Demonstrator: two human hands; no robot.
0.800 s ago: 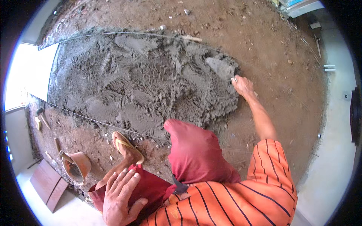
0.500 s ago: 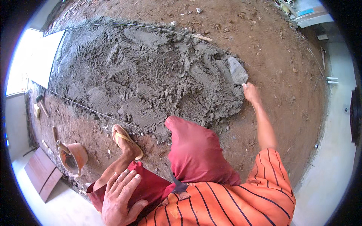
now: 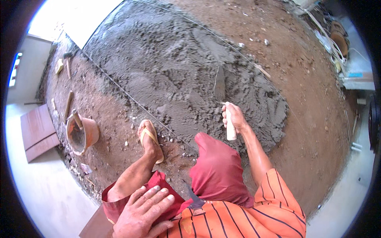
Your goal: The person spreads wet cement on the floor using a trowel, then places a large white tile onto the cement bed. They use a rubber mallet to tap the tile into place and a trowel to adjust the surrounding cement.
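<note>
My right hand is closed round the pale handle of a trowel, whose cement-smeared blade lies in the wet grey concrete, right of centre. A taut string runs along the concrete's near edge, another along its far edge. My left hand rests flat with fingers extended on my red shorts at the bottom. My left foot in a yellow flip-flop is on the soil beside the near string; my bent right knee is beside the concrete.
On the soil at left are a bucket with tools, a mallet and a yellow object. Reddish boards lie on the pale floor beside a wall. Cables and containers lie at upper right; a white sheet borders the concrete.
The view has swung, shifting the room in the picture. My right hand has moved the trowel from the concrete's right end inward and nearer the middle. My left hand stays on my thigh.
</note>
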